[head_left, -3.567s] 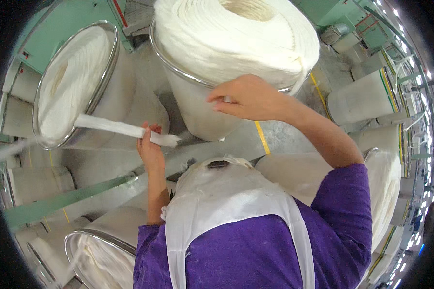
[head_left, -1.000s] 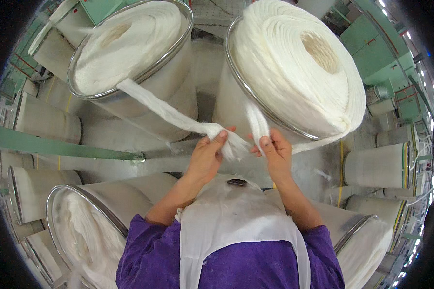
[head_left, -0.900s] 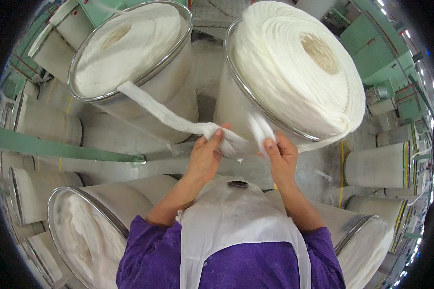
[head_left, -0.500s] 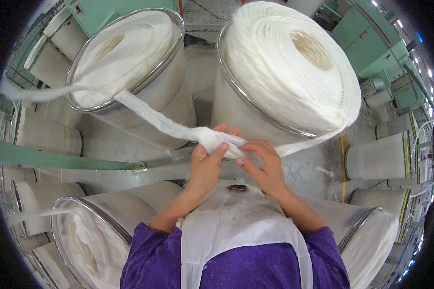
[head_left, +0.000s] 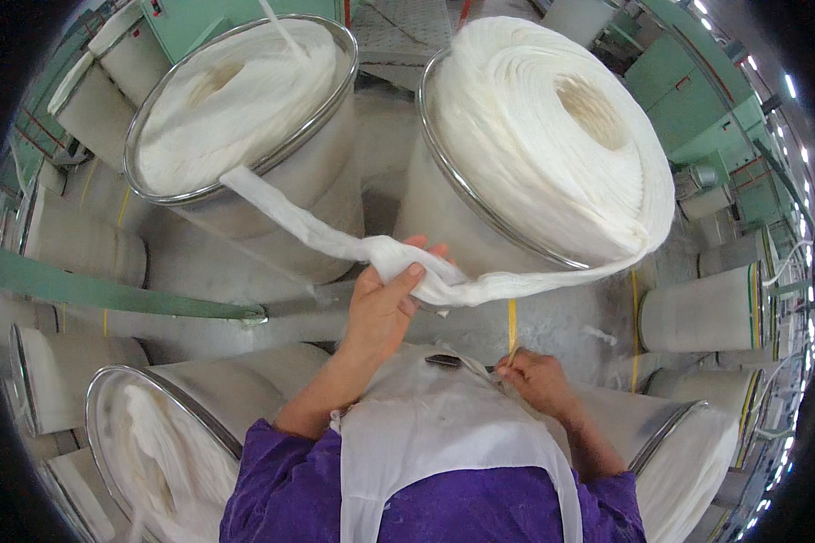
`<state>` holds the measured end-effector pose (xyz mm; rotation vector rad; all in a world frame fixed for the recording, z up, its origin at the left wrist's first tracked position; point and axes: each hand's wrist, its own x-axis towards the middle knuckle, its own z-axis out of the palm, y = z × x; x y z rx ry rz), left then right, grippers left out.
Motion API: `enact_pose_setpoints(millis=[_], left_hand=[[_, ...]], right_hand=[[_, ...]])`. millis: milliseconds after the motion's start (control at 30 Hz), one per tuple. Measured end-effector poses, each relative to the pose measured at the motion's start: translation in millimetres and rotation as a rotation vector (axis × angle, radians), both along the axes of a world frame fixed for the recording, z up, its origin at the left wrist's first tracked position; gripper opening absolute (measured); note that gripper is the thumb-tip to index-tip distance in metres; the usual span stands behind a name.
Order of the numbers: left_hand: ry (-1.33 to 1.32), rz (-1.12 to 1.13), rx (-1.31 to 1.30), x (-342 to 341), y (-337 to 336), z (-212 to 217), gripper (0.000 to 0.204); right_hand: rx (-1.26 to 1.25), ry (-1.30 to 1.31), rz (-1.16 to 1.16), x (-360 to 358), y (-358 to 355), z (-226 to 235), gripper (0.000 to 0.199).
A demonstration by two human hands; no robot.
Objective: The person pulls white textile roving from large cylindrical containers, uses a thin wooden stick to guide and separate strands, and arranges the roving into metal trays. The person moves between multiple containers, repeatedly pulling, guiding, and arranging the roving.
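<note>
— White sliver from the left can: where is it held?

— The left hand pinches it where it meets the strand off the right can, in front of both cans. I'd keep the overlap flat under the thumb.

— The right hand?

— Curled low at the white apron, apparently empty.

— The cans?

— Both hold coiled fibre; the right is heaped above its rim.

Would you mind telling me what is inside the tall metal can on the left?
The left can is filled to its rim with coiled white sliver; one strand trails over the edge to the left hand. The coils hide everything deeper inside.
</note>
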<state>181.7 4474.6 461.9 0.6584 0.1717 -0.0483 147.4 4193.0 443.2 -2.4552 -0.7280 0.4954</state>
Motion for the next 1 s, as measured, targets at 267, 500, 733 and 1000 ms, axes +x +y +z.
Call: enact_pose_setpoints(millis=[267,500,733,1000], left_hand=[[0.004,-0.089,-0.034,-12,-2,12,0.033],[0.012,-0.098,0.011,-23,-4,12,0.023],[-0.136,-0.131,0.325,-23,-5,18,0.021],[-0.091,-0.118,0.345,-17,-3,18,0.022]], right_hand=[[0.763,0.14,-0.034,45,63,143,0.029],[0.394,0.174,0.334,107,165,158,0.03],[0.174,0.104,0.244,124,196,162,0.029],[0.057,-0.099,0.462,131,185,170,0.024]])
